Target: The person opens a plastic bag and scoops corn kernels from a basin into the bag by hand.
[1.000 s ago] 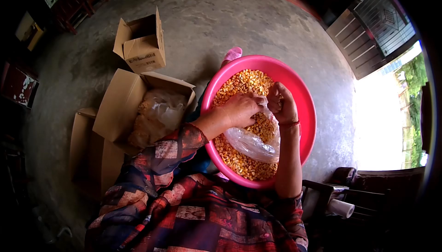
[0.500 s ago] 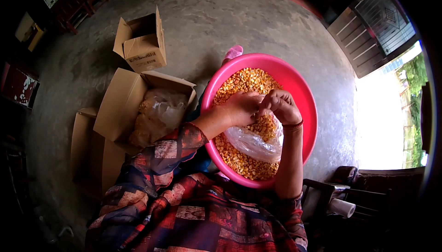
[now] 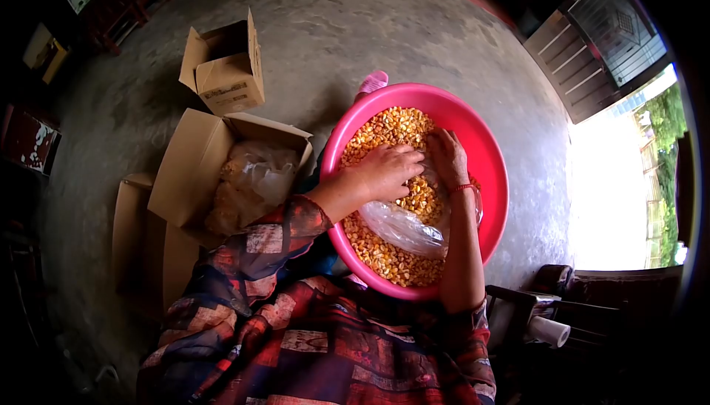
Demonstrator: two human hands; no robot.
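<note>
Clear plastic bag (image 3: 403,229) with corn kernels (image 3: 390,128) seen inside pink basin (image 3: 487,176), loose kernels around it – bag flanked by left hand (image 3: 388,174), fingers slightly spread, and right hand (image 3: 448,159), fingers together, any pinch cannot be told – cardboard box (image 3: 191,170) placed left of basin.

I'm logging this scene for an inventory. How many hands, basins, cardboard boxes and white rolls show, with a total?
Hands: 2
Basin: 1
Boxes: 3
Roll: 1
Total: 7
</note>
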